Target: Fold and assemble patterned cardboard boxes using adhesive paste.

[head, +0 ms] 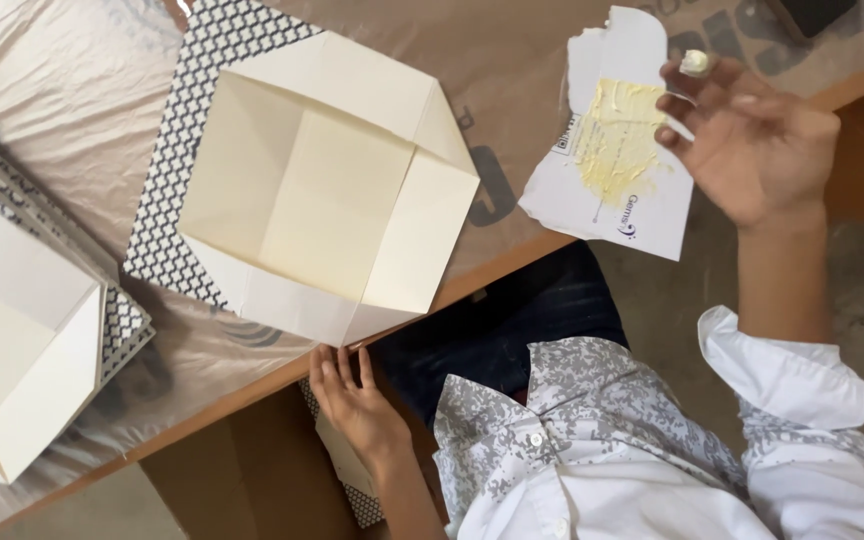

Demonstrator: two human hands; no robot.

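A wooden bench (512, 262) covered with a clear plastic sheet (72, 100) carries everything here. Biggest on it is a cream paper box (327, 195), folded open and standing near the bench's front edge on a black-and-white patterned sheet (187, 120). A second cream box (12, 345) of the same kind sits at the bench's left end on its own patterned sheet. Toward the right, a torn white scrap of card (612, 150) smeared with pale yellow glue (617, 135) hangs over the front edge. The right hand (747, 140) hovers at that scrap's right side, fingers loosely spread and grasping nothing, with a dab of whitish glue (695, 62) on one raised fingertip; the fingers overlap the scrap's edge, though I cannot tell whether they touch it. The left hand (352, 395) lies flat and released at the bench's front edge, fingertips just under the near corner of the big box, resting over a small folded piece (347, 460) below the edge.
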